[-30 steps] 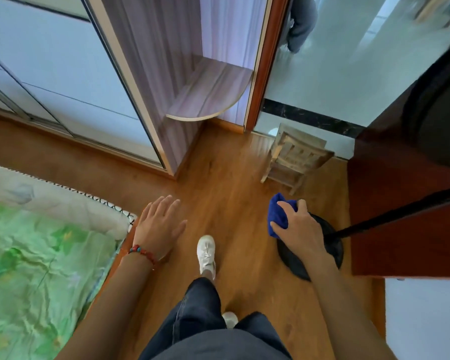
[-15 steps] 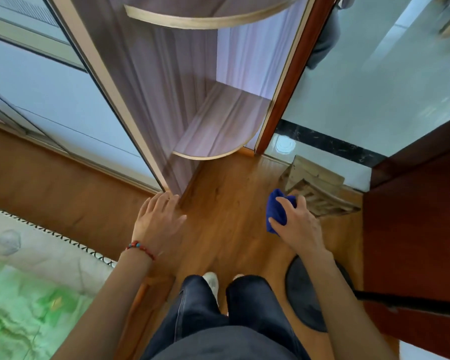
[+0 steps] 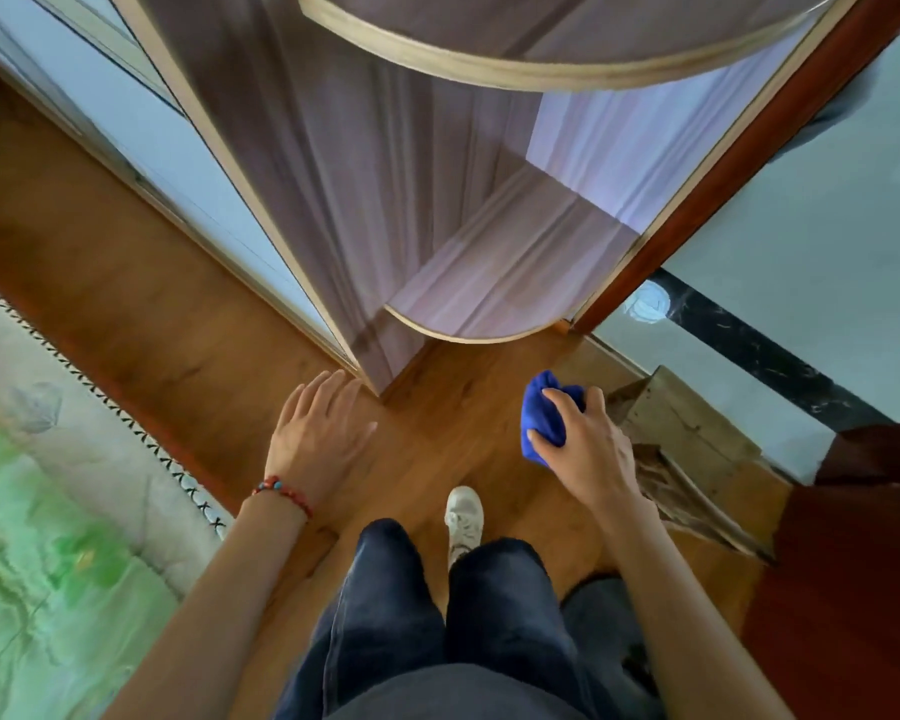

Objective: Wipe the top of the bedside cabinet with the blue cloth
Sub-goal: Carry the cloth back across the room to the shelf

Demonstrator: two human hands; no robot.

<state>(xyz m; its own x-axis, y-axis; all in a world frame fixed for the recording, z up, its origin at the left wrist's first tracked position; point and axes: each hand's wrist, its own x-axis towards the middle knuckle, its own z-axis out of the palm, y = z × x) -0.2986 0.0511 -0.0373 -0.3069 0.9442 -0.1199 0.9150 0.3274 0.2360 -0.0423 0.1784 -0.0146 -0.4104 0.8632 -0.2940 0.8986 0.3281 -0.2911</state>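
The right hand (image 3: 583,449) is closed around the bunched blue cloth (image 3: 544,413), fingers wrapped over its top, thumb against the near side; the cloth bulges out past the fingers toward 11 o'clock. Hand and cloth hang in the air above the wooden floor (image 3: 437,433), at about 2 o'clock from the white shoe (image 3: 463,511). The left hand (image 3: 318,433) is empty, palm down, fingers spread slightly and pointing to 12 o'clock, with a red bead bracelet (image 3: 281,493) at the wrist. Both hands are well apart, one on each side of the legs in dark jeans (image 3: 437,615).

At 12 o'clock stands a corner shelf unit (image 3: 375,200) of pale purple-grey wood. Its lower rounded shelf (image 3: 494,283) and the upper rounded shelf (image 3: 541,44) both show bare boards; nothing can be seen lying on either. At 10 o'clock a pale sliding door (image 3: 178,163) runs along the floor.

At 3 o'clock, just beyond the right hand, lies a small wooden stool (image 3: 687,449), tilted in view, beside a doorway with a black stone threshold (image 3: 749,345) and a pale tiled floor (image 3: 811,252) past it. A red-brown door (image 3: 853,589) fills 4 o'clock. At 8 o'clock is a bed with a green cover (image 3: 37,589) and a cream quilted edge (image 3: 74,433). No cabinet top can be made out for certain.
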